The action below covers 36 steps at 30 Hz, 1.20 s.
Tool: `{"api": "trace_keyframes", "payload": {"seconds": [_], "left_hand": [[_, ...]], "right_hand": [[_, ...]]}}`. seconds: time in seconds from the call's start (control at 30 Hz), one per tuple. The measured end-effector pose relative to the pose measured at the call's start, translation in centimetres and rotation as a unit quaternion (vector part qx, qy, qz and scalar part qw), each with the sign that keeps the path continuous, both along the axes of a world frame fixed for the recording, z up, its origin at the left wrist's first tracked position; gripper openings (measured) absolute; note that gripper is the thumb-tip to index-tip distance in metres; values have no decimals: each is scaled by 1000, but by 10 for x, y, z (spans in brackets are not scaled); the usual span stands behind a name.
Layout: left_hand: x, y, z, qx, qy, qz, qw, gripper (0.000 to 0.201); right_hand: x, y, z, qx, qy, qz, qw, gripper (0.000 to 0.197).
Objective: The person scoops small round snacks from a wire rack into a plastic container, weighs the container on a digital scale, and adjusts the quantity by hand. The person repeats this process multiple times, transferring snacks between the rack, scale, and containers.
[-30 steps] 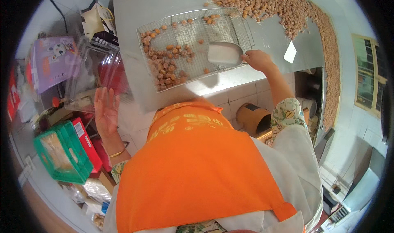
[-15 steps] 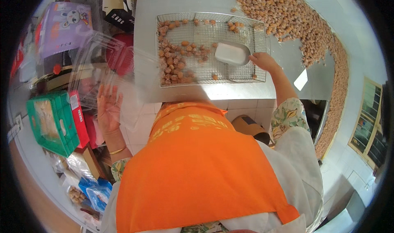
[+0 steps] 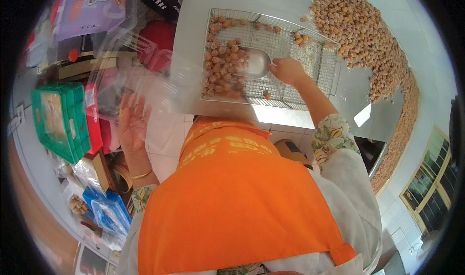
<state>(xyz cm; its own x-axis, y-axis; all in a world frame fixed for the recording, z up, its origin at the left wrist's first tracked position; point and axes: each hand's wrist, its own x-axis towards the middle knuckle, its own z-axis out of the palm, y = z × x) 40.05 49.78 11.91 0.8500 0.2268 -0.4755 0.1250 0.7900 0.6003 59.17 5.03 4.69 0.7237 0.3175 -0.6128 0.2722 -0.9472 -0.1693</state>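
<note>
In my right hand [image 3: 289, 71] is the handle of a metal scoop [image 3: 258, 63], my fingers closed round it. Its mouth pushes into small round brown pieces of food [image 3: 224, 64], dusted with white and heaped at the left end of a wire basket [image 3: 276, 41]. Off the table's left edge, my left hand [image 3: 133, 122] holds up a clear plastic clamshell box [image 3: 162, 100] with its lid open. Its fingers show through the clear plastic, partly blurred, and I see no food in the box.
The basket sits on a metal table [image 3: 191, 47]. A large pile of the same brown pieces [image 3: 358, 32] spreads along the right side. To the left stand a green plastic crate [image 3: 72, 125], a purple box [image 3: 87, 15] and a red bin [image 3: 157, 42]. A brown bucket [image 3: 290, 149] is under the table.
My right hand has moved the scoop left across the basket, from the bare wire into the brown pieces. My left hand stays beside the table with the clear box. The view has shifted slightly.
</note>
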Motion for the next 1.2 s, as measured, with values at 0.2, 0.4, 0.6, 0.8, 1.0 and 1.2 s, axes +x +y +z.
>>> {"api": "trace_keyframes", "payload": {"seconds": [0.2,0.4,0.6,0.8,1.0,1.2], "left_hand": [[8,-16,-9,-15,19,0,1000,50],[36,-59,-61,-160,-55,-73,983,44],[80,-102,-85,-186,15,-93,978,42],[83,-103,-79,-132,43,-127,982,43],[86,-98,-80,-147,30,-147,978,42],[81,-100,-82,-166,39,-142,975,40]], "right_hand": [[6,23,-7,15,-43,5,999,34],[17,16,17,-20,-25,13,999,33],[6,42,25,-31,-31,27,999,27],[9,54,16,17,-18,-56,998,28],[13,43,-20,86,-57,-53,993,30],[9,38,-18,68,-25,-68,995,32]]}}
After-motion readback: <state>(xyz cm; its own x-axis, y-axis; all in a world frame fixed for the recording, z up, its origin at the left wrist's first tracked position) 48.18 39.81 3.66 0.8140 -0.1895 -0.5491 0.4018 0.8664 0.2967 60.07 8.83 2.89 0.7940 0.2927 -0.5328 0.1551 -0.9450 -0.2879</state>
